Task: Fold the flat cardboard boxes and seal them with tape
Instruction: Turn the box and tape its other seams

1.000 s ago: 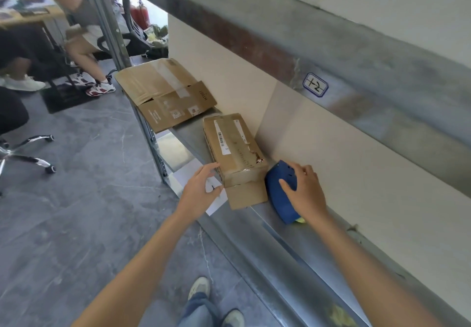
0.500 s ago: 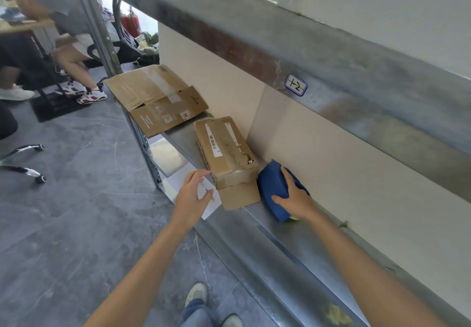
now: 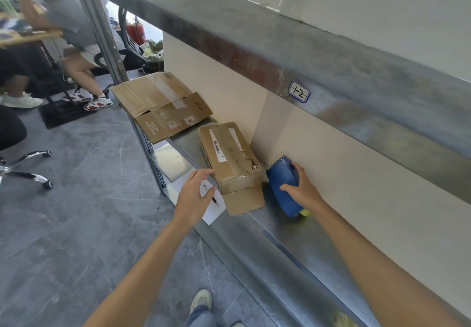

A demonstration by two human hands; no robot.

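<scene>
A: Right hand (image 3: 303, 194) is wrapped round the blue tape gun (image 3: 281, 182) at the shelf's (image 3: 280, 240) back edge. Left hand (image 3: 193, 195) is loose, fingertips by the box (image 3: 229, 156).

B: How far along?

A: Box is folded mid-shelf, but its near flap lies open, so needs taping imo. Flat box (image 3: 158, 105) at the far end isn't folded yet lol.

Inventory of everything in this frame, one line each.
folded box: 1, brown, mid-shelf, near flap open
flat cardboard box: 1, brown, shelf's far end
tape dispenser: 1, blue, right of folded box
paper sheet: 1, white, shelf's front edge
shelf: 1, grey metal, along wall
label: 1, white, upper beam
chair base: 1, chrome, floor left
seated person: 1, grey top, far left
left hand: 1, on paper sheet, beside folded box
right hand: 1, grips tape dispenser
</scene>
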